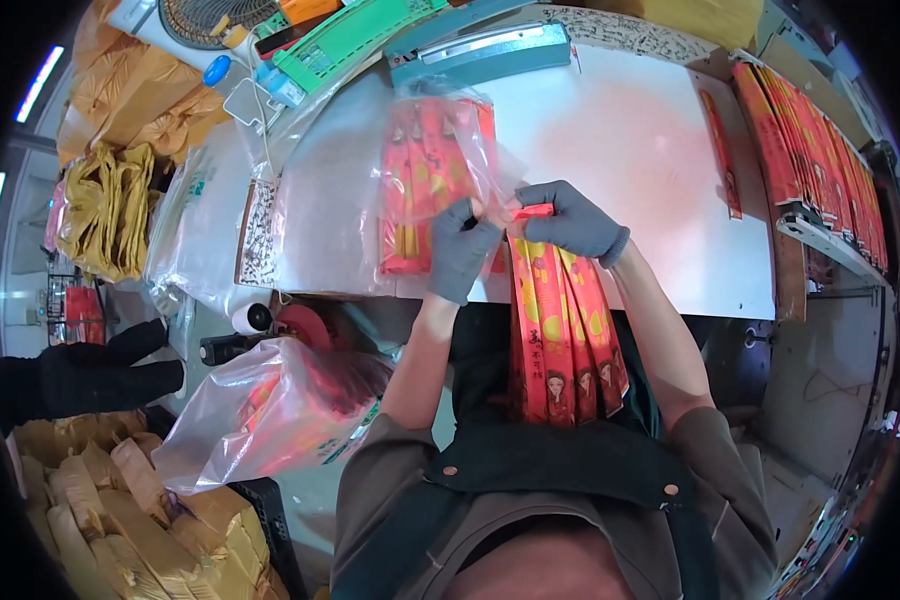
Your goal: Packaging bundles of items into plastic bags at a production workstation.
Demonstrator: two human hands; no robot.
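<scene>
My left hand (pixel 462 252), in a grey glove with bare fingertips, pinches the edge of a clear plastic bag (pixel 485 165). Red packets (pixel 410 190) printed with yellow show through the bag, which lies on the white table. Close beside it, my right hand (pixel 576 222), gloved alike, is closed round the upper end of a bundle of long red packets (pixel 562 330). The bundle hangs past the table's front edge, fanned out at its lower end. My two hands almost meet; exactly what lies between the fingertips is hard to make out.
A row of red packets (pixel 810 155) stands at the right, with one packet (pixel 720 155) lying nearer. A teal metal sealer-like device (pixel 495 52) and a fan (pixel 215 18) are at the back. Clear bags (pixel 210 215) lie left; a filled bag (pixel 280 410) stands below the table.
</scene>
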